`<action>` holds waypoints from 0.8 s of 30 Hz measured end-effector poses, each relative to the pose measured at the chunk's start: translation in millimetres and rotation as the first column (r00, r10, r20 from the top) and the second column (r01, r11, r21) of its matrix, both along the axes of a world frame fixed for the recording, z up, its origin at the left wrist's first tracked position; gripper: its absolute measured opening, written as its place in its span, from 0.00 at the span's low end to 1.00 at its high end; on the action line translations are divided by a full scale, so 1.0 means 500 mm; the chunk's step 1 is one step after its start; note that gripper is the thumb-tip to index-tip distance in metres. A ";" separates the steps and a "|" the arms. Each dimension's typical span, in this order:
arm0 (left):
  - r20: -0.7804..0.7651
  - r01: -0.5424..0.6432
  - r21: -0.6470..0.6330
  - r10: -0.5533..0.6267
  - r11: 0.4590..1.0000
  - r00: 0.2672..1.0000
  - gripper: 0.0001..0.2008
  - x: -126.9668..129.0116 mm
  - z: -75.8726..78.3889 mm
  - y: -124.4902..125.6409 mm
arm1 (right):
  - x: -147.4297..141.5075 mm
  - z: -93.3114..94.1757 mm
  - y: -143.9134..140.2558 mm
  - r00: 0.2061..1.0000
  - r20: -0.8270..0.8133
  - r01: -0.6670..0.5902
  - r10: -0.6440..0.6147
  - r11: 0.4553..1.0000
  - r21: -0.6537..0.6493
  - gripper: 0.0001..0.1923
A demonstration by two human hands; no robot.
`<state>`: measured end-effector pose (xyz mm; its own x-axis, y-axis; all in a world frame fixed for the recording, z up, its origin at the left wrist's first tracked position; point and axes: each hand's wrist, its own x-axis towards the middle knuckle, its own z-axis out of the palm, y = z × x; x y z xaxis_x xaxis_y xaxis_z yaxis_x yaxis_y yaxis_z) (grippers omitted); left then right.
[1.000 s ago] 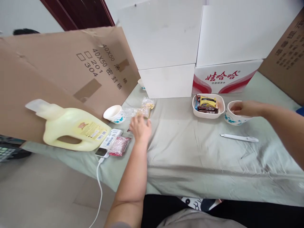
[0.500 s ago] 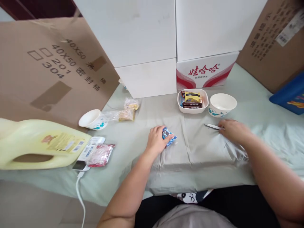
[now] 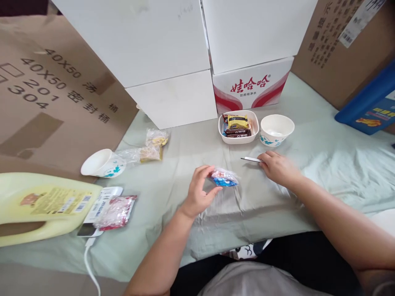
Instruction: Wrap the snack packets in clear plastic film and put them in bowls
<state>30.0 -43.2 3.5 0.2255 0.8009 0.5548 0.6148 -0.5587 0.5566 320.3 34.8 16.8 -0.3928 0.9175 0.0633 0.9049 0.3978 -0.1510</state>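
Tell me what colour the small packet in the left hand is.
Blue with red and white, in clear wrap: the small packet in the left hand, head view.

Open cloth rightward; boxes behind, bowl nearby.

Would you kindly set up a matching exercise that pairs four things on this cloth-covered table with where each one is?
Things:
1. blue snack packet
2. white pen-like tool
3. dark and yellow snack packs
4. yellow jug

Places:
A. inside the square white dish
B. lying on its side at the left edge
C. pinched in the left hand
D. at the right hand fingertips

Pairs: 1-C, 2-D, 3-A, 4-B
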 end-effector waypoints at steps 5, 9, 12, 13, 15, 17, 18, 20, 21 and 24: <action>-0.247 0.147 -0.061 -0.157 0.987 0.956 0.27 0.010 -0.027 0.009 | -0.007 -0.004 -0.019 0.962 -0.248 -0.085 0.112 0.990 0.116 0.15; -0.302 0.150 -0.028 -0.151 0.988 0.941 0.24 0.000 -0.020 0.009 | -0.023 0.013 -0.047 0.872 -0.315 -0.352 0.374 0.927 0.129 0.16; -0.282 0.144 -0.026 -0.146 0.989 0.948 0.25 -0.002 -0.009 0.002 | 0.004 0.025 -0.036 0.848 -0.279 -0.477 0.450 0.879 -0.033 0.14; -0.264 0.136 -0.015 -0.136 0.991 0.955 0.24 -0.001 -0.007 0.000 | 0.022 0.026 -0.025 0.863 -0.263 -0.465 0.431 0.881 -0.083 0.13; -0.219 0.100 0.023 -0.093 0.995 0.971 0.20 0.004 -0.005 -0.004 | 0.062 0.020 0.004 0.922 -0.194 -0.362 0.335 0.923 -0.128 0.12; -0.163 0.045 0.040 -0.038 0.998 0.986 0.15 0.012 -0.007 -0.007 | 0.089 0.010 0.026 0.972 -0.108 -0.215 0.208 0.975 -0.053 0.12; -0.131 0.013 0.021 -0.010 1.000 0.991 0.14 0.017 -0.008 -0.009 | 0.093 0.006 0.031 0.981 -0.094 -0.165 0.167 0.986 0.023 0.11; -0.058 -0.022 -0.076 0.018 0.997 0.998 0.15 0.027 -0.010 -0.012 | 0.076 -0.001 0.024 0.970 -0.155 -0.158 0.185 0.972 0.173 0.11; -0.016 -0.023 -0.140 0.021 0.990 1.000 0.16 0.032 -0.010 -0.013 | 0.057 -0.002 0.012 0.945 -0.212 -0.199 0.247 0.954 0.222 0.10; 0.135 0.037 -0.310 0.006 0.950 0.991 0.10 0.044 -0.009 -0.019 | -0.020 -0.006 -0.042 0.791 -0.394 -0.394 0.467 0.883 0.256 0.12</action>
